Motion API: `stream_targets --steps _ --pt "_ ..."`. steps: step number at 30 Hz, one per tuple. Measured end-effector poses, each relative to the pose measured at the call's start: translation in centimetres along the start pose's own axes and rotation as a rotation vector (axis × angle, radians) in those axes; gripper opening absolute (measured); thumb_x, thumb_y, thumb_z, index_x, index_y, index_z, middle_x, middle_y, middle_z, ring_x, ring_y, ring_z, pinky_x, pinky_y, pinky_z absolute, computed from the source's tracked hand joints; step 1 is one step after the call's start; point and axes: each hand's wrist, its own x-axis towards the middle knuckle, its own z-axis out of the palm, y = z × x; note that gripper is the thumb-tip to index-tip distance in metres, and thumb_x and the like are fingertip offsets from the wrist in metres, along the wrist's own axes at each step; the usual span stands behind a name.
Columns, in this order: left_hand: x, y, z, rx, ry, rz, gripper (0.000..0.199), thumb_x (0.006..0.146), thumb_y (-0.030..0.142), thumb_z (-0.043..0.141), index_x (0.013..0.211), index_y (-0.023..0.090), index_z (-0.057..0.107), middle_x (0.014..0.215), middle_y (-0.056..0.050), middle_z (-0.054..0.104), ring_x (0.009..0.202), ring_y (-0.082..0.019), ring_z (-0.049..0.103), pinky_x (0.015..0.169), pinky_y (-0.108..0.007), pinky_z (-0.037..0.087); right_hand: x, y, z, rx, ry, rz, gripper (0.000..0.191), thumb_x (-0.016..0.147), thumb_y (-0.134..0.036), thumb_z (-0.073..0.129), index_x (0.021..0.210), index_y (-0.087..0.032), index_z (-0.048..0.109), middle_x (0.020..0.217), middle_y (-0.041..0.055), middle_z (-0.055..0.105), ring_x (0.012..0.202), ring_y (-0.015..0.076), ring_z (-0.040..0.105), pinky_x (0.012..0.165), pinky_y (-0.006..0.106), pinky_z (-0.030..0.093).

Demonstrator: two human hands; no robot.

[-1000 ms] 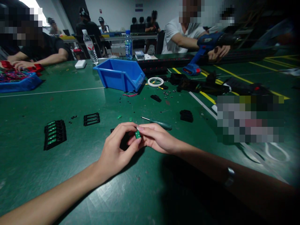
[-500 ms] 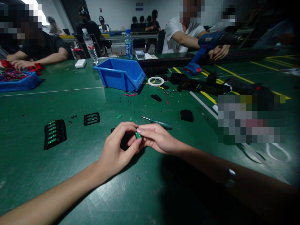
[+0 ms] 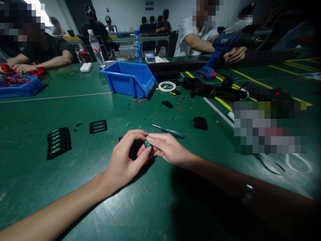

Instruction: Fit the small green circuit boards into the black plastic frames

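Observation:
Between my fingertips is a small green circuit board (image 3: 147, 143), partly covered by both thumbs. My left hand (image 3: 129, 154) curls round it from the left, index finger and thumb closed on its edges. From the right, my right hand (image 3: 169, 147) pinches the same board with its thumb on top. A dark piece (image 3: 120, 139) shows just behind my left fingers, mostly hidden. Just beyond the hands lie small green boards (image 3: 140, 127) and a screwdriver (image 3: 173, 132) with a green handle. To the left are a black frame holding several green boards (image 3: 59, 143) and a black slotted frame (image 3: 98, 127).
A blue bin (image 3: 127, 80) stands ahead, with a white ring (image 3: 167, 87) and scattered screws (image 3: 181, 99) beside it. Black parts (image 3: 200, 123) lie to the right. A blue cordless drill (image 3: 218, 55) stands further back. Co-workers sit across the green table (image 3: 82, 180).
Both hands stay nearly in place, with the green circuit board tilted very slightly between the fingers. The rest of the table looks the same.

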Motion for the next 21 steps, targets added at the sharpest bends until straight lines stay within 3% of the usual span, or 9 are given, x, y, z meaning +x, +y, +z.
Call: stream_targets --steps 10,21 --pt "-0.2 0.2 -0.1 0.009 -0.019 0.024 0.023 0.092 0.015 0.067 0.113 0.019 0.057 0.123 -0.008 0.066 0.114 -0.017 0.063 0.1 -0.031 0.05 -0.5 0.1 0.6 -0.146 0.085 -0.076 0.025 0.1 -0.043 0.057 0.093 -0.018 0.056 0.078 -0.0009 0.063 0.071 0.0137 0.068 0.067 0.026 0.058" --pt "-0.3 0.2 -0.2 0.004 -0.029 0.033 0.024 0.093 0.014 0.066 0.114 0.02 0.057 0.127 -0.011 0.064 0.116 -0.02 0.063 0.1 -0.037 0.051 -1.1 -0.2 1.0 -0.298 0.09 -0.104 0.022 0.107 -0.036 0.043 0.098 -0.018 0.053 0.08 -0.0007 0.061 0.067 0.0137 0.068 0.063 0.027 0.058"
